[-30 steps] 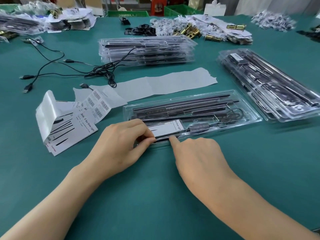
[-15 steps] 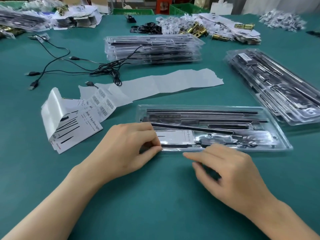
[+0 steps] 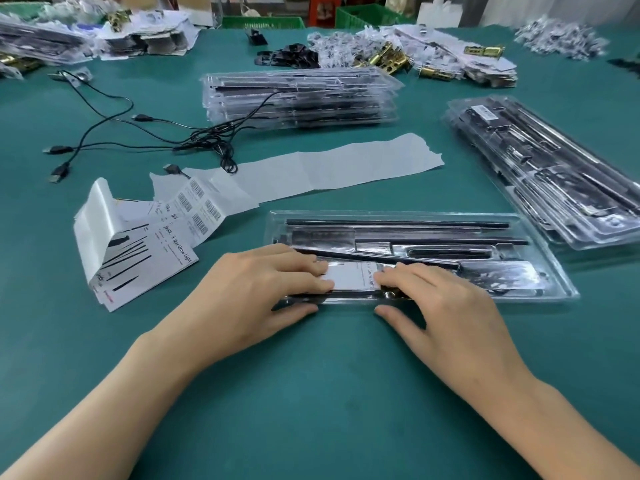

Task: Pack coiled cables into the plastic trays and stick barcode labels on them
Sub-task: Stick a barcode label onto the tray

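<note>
Teal desk [image 3: 311,393]: white label [image 3: 349,276] being pressed onto the plastic tray [image 3: 398,216].

Far left, the folded label sheets [image 3: 138,261] read "Bar Grow Light", with barcode labels [image 3: 197,209] on the strip beside them. Your left hand [image 3: 263,289] lies flat, fingers pressing the left end of the white label, thumb at the near edge of the plastic tray, which rests on the desk ahead of you. Your right hand [image 3: 440,306] presses the other end likewise, gripping nothing. Between them the label shows "Grow Light". Pushing inward from both ends could trap a crease in the middle, and the light tray may skid on the desk, leaving the label crooked.
</note>
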Tool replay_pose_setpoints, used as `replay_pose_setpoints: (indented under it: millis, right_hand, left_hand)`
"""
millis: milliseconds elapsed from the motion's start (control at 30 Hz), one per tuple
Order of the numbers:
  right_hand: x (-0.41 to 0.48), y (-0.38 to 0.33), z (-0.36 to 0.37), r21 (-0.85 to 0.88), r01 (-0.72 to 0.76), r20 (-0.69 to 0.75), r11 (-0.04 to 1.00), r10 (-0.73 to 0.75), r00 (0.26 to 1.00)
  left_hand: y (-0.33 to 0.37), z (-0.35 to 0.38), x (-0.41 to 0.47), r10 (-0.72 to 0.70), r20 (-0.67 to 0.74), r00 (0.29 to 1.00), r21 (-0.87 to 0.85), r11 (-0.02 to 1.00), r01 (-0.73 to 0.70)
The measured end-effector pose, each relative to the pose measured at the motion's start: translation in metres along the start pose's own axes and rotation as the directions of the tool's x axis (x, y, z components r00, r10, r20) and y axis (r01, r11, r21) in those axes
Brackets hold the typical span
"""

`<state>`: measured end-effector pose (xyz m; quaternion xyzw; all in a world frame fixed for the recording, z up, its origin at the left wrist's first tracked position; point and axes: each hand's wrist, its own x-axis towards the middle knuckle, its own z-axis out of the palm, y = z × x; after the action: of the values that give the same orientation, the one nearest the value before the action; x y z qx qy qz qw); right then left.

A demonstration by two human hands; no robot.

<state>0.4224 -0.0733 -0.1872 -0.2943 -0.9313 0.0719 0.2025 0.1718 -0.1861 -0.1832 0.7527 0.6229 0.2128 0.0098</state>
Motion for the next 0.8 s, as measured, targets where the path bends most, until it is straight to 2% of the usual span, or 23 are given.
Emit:
replay_pose_setpoints:
  millis: [67,200,400,667,800]
  right_hand:
    - [-0.002,0.005,-0.003,-0.033,0.012,0.018,0.999,-0.011,1.0]
    - [-0.006,0.015,-0.008,-0.113,-0.031,-0.039,0.993,0.027,0.999]
    - [-0.001,0.019,-0.009,-0.196,0.06,0.009,0.979,-0.059,0.998]
    - [0.011,0.023,-0.013,-0.158,0.086,-0.013,0.984,-0.089,0.996]
    - [0.026,0.028,-0.019,-0.185,0.118,-0.122,0.976,-0.142,0.982]
  left_hand:
    - [0.0,-0.001,0.0,-0.002,-0.012,1.0,-0.01,1.0,0.002]
    - [0.002,0.001,0.0,-0.002,-0.039,0.999,-0.02,1.0,0.002]
    - [0.003,0.003,0.0,0.026,-0.098,0.995,-0.015,1.0,-0.027]
    - [0.003,0.008,-0.001,0.035,-0.271,0.962,-0.1,0.993,-0.065]
    - [0.002,0.005,0.001,0.002,-0.408,0.913,-0.157,0.985,-0.072]
